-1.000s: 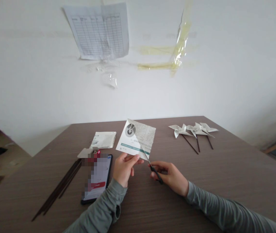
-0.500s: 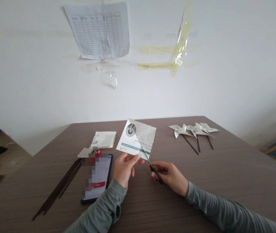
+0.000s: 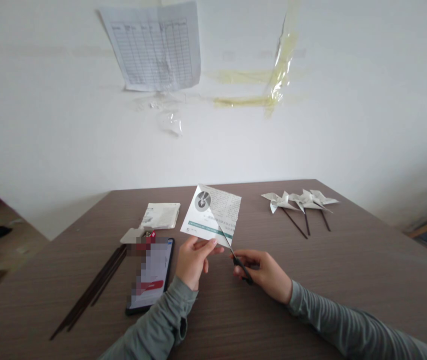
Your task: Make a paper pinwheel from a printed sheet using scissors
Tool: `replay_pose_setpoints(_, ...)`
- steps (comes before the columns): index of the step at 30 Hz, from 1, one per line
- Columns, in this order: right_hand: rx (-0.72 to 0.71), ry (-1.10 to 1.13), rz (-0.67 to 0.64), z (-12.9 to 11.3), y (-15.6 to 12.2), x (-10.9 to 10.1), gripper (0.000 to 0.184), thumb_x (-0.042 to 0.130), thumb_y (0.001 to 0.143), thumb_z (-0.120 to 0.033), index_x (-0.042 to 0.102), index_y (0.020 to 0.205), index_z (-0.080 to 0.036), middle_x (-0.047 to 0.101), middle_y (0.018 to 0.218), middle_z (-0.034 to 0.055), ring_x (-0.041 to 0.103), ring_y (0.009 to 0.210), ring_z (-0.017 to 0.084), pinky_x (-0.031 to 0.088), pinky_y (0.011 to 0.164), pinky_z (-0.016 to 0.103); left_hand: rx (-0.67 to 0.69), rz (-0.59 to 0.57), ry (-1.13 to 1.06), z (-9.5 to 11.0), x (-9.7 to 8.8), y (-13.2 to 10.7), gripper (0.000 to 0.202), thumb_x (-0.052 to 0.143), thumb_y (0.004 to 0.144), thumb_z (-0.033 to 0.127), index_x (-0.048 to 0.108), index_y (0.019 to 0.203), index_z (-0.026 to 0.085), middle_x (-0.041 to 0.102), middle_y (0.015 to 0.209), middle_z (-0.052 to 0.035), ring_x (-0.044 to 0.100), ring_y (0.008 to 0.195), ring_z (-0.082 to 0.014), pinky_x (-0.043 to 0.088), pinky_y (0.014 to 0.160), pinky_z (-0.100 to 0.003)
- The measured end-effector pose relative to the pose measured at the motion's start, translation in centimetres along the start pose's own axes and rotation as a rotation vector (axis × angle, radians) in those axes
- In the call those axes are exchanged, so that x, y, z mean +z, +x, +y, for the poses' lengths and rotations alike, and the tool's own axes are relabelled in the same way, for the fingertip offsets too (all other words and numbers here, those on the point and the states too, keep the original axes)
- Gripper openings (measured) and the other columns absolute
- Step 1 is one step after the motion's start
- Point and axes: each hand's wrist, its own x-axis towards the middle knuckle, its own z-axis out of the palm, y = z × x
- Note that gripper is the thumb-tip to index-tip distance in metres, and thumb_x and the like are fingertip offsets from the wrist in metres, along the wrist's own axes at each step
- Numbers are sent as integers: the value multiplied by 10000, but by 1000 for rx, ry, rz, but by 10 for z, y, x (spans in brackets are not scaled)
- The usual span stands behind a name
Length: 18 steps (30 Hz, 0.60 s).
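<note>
My left hand pinches the lower edge of a square printed paper sheet and holds it up above the brown table. My right hand grips black-handled scissors. Their blades reach up and left into the sheet from its lower right corner. Both arms wear grey-green sleeves.
A phone lies left of my left hand, with several dark thin sticks beside it. A stack of cut papers lies behind the phone. Three paper pinwheels on sticks rest at the far right. A printed table sheet hangs on the wall.
</note>
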Motion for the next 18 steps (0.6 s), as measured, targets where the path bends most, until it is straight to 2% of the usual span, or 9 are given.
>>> replay_pose_setpoints(6,-6,-13,11,0,0,-1,738,1039,933,-804,1013,1339,-189,906,931,69,779,858,287,688,869,446,-9,10,-5,1,1,-1,281,1076,829,119,812,877,204,987,920,-86,987,769,-277,330,338,-154)
replay_pose_setpoints(12,3,-11,7,-5,1,0,778,1025,902,-862,1002,1311,-200,881,894,59,757,826,279,677,864,455,0,-8,-15,0,-1,0,327,1129,782,198,827,908,199,1005,978,-114,1000,795,-306,338,348,-159)
replay_pose_setpoints(18,21,6,29,-16,-2,3,802,1033,872,-876,995,1294,-194,898,899,112,773,821,328,688,830,491,-2,5,4,1,0,0,275,1083,813,169,827,906,210,995,961,-108,1003,803,-315,341,353,-168)
